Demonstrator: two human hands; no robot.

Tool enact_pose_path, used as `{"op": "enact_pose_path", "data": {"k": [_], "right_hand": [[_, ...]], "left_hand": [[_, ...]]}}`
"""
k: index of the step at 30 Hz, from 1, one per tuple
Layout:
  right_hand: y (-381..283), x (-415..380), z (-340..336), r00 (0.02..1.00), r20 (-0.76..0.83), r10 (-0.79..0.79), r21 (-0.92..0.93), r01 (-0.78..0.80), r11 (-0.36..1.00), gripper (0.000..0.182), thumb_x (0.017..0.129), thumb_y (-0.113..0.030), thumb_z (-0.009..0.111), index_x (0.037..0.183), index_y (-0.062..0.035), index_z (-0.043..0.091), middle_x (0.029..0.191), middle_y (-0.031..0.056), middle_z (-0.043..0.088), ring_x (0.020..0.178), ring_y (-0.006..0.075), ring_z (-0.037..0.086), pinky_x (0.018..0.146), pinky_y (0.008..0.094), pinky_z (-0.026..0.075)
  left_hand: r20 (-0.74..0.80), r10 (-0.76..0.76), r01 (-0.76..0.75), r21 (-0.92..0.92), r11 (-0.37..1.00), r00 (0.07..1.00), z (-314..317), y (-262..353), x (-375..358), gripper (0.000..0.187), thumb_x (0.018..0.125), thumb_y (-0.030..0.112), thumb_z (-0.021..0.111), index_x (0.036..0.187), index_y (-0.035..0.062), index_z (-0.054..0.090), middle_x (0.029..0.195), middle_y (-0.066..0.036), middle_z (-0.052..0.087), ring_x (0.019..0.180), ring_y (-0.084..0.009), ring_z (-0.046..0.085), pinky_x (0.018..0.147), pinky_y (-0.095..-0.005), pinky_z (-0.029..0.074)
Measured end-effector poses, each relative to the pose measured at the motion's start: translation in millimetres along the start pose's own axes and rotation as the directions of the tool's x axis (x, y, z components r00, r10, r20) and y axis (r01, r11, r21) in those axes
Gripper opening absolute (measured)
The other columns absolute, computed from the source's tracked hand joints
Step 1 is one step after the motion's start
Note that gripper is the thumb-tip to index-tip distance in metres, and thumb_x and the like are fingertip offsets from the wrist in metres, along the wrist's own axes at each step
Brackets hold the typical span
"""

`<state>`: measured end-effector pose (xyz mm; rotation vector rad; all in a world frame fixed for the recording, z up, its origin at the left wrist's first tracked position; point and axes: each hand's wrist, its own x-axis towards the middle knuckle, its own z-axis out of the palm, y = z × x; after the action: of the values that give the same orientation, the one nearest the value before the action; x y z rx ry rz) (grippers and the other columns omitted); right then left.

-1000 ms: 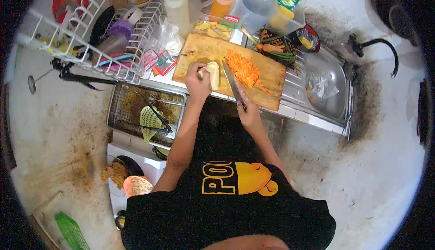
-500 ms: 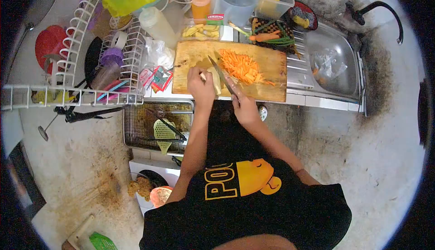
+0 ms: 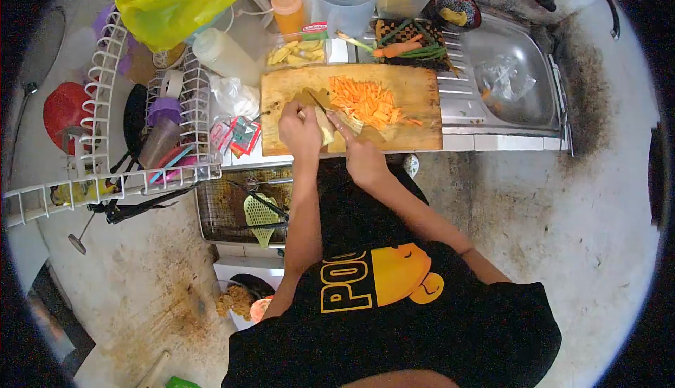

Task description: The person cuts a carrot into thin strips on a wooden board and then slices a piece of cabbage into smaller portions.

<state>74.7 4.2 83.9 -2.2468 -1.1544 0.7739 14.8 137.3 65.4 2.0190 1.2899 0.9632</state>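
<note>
The left grip (image 3: 299, 133) is closed over a pale block (image 3: 325, 132), holding it down on the cutting board (image 3: 422, 96) right under the fingertips (they hide part of it, so its full shape is hard to tell). The right grip (image 3: 365, 162) is wrapped around the handle of a knife (image 3: 318, 102), one finger stretched forward along it; the blade slants ahead of that grip and across toward the left one, close against the block.

A second ago the knife stood apart from the block, over by the carrot strips (image 3: 369, 100); now it has come in beside the left grip, and pale slices (image 3: 349, 122) show just ahead of the right grip. I read that as slicing under way, with some of the block cut and the rest pinned by the left grip.

The carrot strips lie beyond the right grip, farther along the board. Past both grips, on the tabletop (image 3: 492, 142), are a container of yellowish strips (image 3: 298, 53) and a whole carrot (image 3: 398, 50).
</note>
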Motion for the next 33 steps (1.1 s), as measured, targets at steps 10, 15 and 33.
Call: {"op": "enact_pose_path", "data": {"k": [10,15,33], "right_hand": [[10.0,-23.6,5.8,0.979,-0.161,-0.127,0.025,0.133,0.991,0.083,0.084,0.002,0.046,0.154,-0.0351,0.021,0.082,0.0271,0.066,0.077,0.0478,0.065,0.073,0.0559,0.053],[11.5,3.9,12.6,0.980,-0.148,-0.130,0.043,0.138,0.990,0.082,0.084,0.003,0.047,0.154,-0.0339,0.024,0.080,0.0274,0.065,0.075,0.0471,0.064,0.071,0.0556,0.052],[20.8,3.2,1.8,0.974,-0.072,-0.213,0.053,0.217,0.975,0.081,0.082,0.005,0.046,0.152,-0.0334,0.032,0.069,0.0231,0.063,0.063,0.0406,0.065,0.063,0.0526,0.053]], "left_hand": [[0.042,-0.012,0.013,-0.029,0.999,0.999,-3.1,-2.4,-5.8,0.019,0.081,0.017,0.059,0.081,-0.0018,0.061,0.082,-0.022,0.063,0.077,-0.0421,0.060,0.069,-0.0477,0.045],[0.063,-0.037,0.039,-0.029,0.999,0.997,-8.4,-5.1,-5.6,0.019,0.081,0.016,0.059,0.080,-0.0029,0.059,0.080,-0.022,0.062,0.074,-0.0419,0.059,0.067,-0.0471,0.044],[0.180,0.022,0.025,-0.256,0.966,0.983,-10.2,-19.9,6.2,0.015,0.080,0.010,0.061,0.078,-0.0041,0.061,0.062,-0.016,0.055,0.054,-0.0223,0.050,0.055,-0.0370,0.038]]}}
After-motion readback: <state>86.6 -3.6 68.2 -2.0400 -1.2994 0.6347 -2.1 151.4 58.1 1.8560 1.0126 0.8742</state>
